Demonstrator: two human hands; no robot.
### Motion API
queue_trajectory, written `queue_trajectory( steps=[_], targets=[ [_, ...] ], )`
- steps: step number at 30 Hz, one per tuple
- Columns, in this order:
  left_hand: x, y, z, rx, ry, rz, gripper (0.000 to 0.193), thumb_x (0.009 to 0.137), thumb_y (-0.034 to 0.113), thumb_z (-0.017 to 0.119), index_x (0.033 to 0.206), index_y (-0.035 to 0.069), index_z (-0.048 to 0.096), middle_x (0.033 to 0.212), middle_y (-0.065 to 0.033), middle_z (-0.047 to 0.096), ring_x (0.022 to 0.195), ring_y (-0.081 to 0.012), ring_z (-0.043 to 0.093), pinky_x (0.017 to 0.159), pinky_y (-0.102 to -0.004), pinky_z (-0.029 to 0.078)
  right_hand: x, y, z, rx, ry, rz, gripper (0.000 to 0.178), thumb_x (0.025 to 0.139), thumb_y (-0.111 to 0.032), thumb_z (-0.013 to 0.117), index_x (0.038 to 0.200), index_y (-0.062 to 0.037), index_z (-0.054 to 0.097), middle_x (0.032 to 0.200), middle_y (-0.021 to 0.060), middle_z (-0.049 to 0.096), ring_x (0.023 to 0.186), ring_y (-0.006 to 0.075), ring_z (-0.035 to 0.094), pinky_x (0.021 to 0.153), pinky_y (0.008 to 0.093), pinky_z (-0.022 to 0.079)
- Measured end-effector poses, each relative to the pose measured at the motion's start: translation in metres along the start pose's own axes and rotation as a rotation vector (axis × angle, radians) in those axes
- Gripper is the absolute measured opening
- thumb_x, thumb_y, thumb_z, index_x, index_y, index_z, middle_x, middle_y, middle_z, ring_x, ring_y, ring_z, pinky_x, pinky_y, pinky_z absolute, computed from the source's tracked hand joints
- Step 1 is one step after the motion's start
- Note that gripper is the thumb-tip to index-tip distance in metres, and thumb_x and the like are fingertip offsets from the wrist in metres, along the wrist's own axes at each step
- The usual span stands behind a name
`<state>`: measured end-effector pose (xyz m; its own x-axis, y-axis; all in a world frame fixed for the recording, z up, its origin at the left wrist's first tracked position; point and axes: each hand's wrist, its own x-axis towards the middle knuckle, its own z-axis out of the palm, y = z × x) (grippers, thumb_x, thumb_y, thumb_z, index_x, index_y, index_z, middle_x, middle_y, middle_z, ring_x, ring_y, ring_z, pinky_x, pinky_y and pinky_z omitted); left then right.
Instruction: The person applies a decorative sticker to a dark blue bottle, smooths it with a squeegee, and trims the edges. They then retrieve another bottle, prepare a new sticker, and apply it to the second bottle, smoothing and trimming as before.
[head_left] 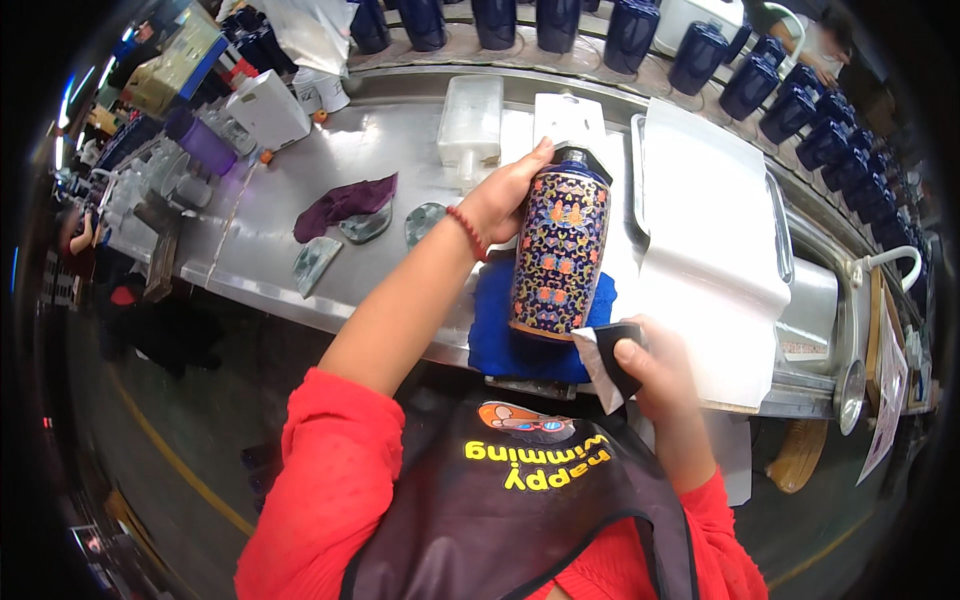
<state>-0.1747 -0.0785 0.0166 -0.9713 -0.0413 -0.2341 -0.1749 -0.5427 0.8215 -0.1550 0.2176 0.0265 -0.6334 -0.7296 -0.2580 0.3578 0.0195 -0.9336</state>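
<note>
My left hand (508, 198) is closed around the shoulder of a dark blue bottle (560, 255) covered in a colourful floral pattern. The bottle's open neck points away from me, and its base is toward me above a bright blue cloth (493, 325). Close to the base, my right hand (655, 365), somewhat blurred, grips a black scraper (622, 362) with a pale, wrinkled strip along its edge. Whether the strip touches the bottle, I cannot tell. Beyond the bottle's neck lies a white card (568, 118) with a hole in it.
White sheets (705, 260) cover a tray on the right. Plain blue bottles (697, 55) stand along a curved conveyor at the back. On the metal table (270, 235) lie a purple cloth (345, 208), several grey-green pieces and a clear rectangular container (470, 115).
</note>
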Motion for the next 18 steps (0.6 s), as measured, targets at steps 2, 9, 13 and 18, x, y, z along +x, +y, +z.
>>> queue_trajectory(
  steps=[2,9,13,18],
  targets=[
    [0.009,0.005,0.0,-0.068,-0.168,-0.058,0.048,0.108,0.048,0.045,0.117,0.005,0.065,0.107,-0.0098,0.074,0.095,-0.0189,0.073,0.088,-0.0367,0.059,-0.009,-0.003,0.011,0.123,-0.015,-0.001,0.053,0.085,-0.037,0.077,0.108,0.0074,0.059,0.095,0.0164,0.068,0.09,0.0291,0.073,0.084,0.0413,0.06],
    [-0.021,0.02,0.013,0.351,-0.091,0.061,0.039,0.098,0.046,0.066,0.106,0.009,0.071,0.097,-0.0031,0.074,0.089,-0.0115,0.07,0.085,-0.0267,0.055,-0.017,0.021,0.026,0.53,-0.006,0.009,0.032,0.098,-0.02,0.067,0.121,0.0005,0.057,0.113,0.0175,0.07,0.099,0.0275,0.072,0.093,0.0434,0.059],
    [-0.057,0.041,0.015,0.697,-0.07,0.37,0.056,0.093,0.05,0.07,0.123,0.003,0.069,0.103,-0.0064,0.073,0.095,-0.018,0.07,0.09,-0.0319,0.055,-0.013,0.041,0.017,0.629,-0.053,-0.125,0.032,0.101,-0.021,0.062,0.126,-0.0022,0.057,0.117,0.0164,0.068,0.103,0.0285,0.07,0.096,0.0589,0.057],
    [-0.134,0.063,0.027,0.889,-0.088,0.588,0.032,0.091,0.029,0.079,0.103,0.001,0.072,0.092,-0.0053,0.07,0.089,-0.0113,0.062,0.08,-0.0285,0.051,-0.004,0.049,0.001,0.641,-0.134,-0.174,0.035,0.101,-0.023,0.057,0.127,0.0007,0.056,0.1,0.0125,0.068,0.093,0.0239,0.069,0.1,0.0676,0.05]
  ],
)
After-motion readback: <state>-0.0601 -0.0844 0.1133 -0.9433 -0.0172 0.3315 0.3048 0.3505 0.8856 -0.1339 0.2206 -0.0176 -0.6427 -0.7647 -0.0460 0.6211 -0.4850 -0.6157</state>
